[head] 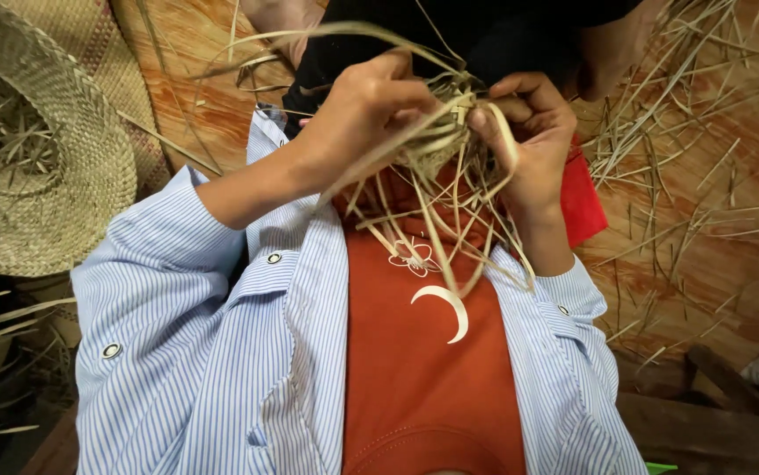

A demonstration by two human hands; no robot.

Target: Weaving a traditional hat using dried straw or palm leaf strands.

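Both my hands hold a small woven piece of pale straw (446, 132) in front of my chest, with many loose strands hanging down from it. My left hand (366, 110) grips the piece from the left, its fingers closed over the strands. My right hand (529, 132) pinches a strand at the right side of the piece, thumb against forefinger. A long strand arcs over the top of both hands. I wear a blue striped shirt over an orange top.
A woven straw hat (72, 185) with loose strands inside lies at the left on a woven mat (98, 44). Loose straw (687, 167) is scattered over the orange-brown floor at the right. A dark wooden piece (705, 422) lies at bottom right.
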